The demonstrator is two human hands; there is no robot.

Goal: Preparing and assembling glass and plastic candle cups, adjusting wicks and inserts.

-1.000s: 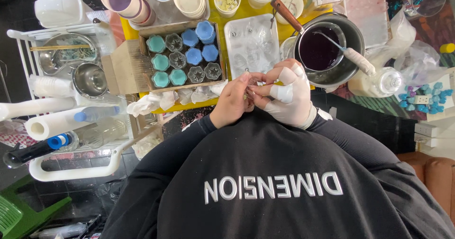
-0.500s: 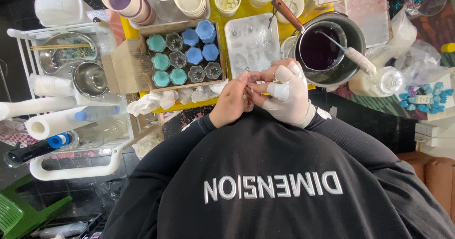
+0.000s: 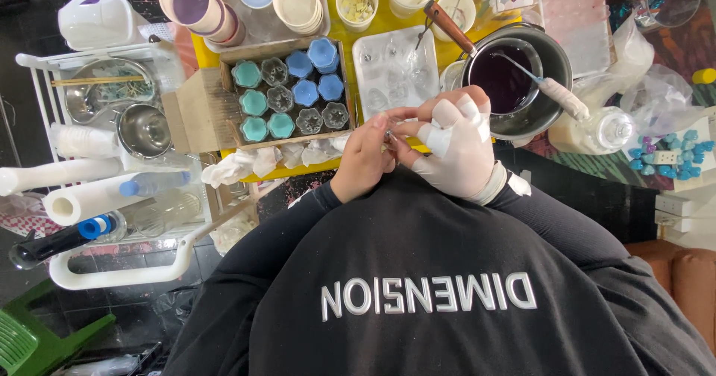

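1. Bare-skinned left hand (image 3: 365,156) pinching a tiny shiny item (image 3: 388,135) at the fingertips, fingers curling in toward the other hand.
2. White-gloved right hand (image 3: 452,151) meeting the left, thumb and forefinger closing on the same tiny item; too small to tell what kind.
3. Sitting between both hands, just above the black sweatshirt (image 3: 418,286) and at the near edge of the yellow table (image 3: 350,36).
4. Lying just beyond the hands: cardboard box (image 3: 287,92) holding blue, teal and clear flower-shaped moulds.
5. Standing right of the hands: metal pot (image 3: 556,74) of dark purple liquid, with a wooden handle (image 3: 447,25) and a white-handled tool (image 3: 563,98) leaning in.
6. Resting beside the box: clear plastic tray (image 3: 391,66).
7. Standing at the left: white rack (image 3: 112,271) carrying rolls and a steel bowl (image 3: 144,130).
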